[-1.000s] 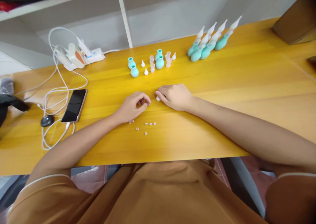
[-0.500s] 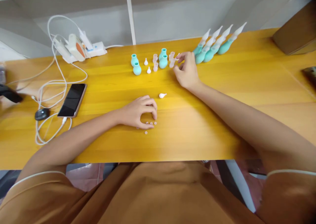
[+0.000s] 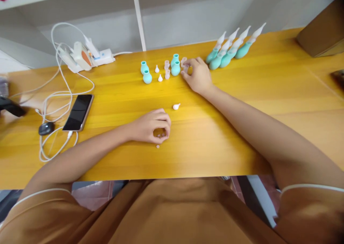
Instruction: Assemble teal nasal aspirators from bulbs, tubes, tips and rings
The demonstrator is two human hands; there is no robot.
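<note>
My left hand (image 3: 153, 126) rests low over the tabletop, thumb and index finger pinched on a small pale disc at their tips. Several more such discs lie under and beside it, one disc (image 3: 157, 146) just below the thumb. A white nozzle tip (image 3: 176, 106) lies on its side to the right. At the back, my right hand (image 3: 199, 76) has thumb and fingers closed around a clear plastic cup (image 3: 185, 68), partly hidden by them. Another clear cup (image 3: 184, 60) stands behind it. Left of them are teal bulbs (image 3: 175, 69), clear cups (image 3: 167, 74) and upright white tips (image 3: 160, 78).
Several teal bulbs with long white nozzles (image 3: 231, 52) stand leaning at the back right. A brown box (image 3: 321, 30) sits beyond. On the left are a phone (image 3: 79, 112), looping white cables, a black round object (image 3: 46, 128) and a power strip (image 3: 104, 56).
My left thumb and index finger have closed together on a disc. My right hand has shifted slightly left, and its fingers have come round the clear cup. The view has moved a little.
</note>
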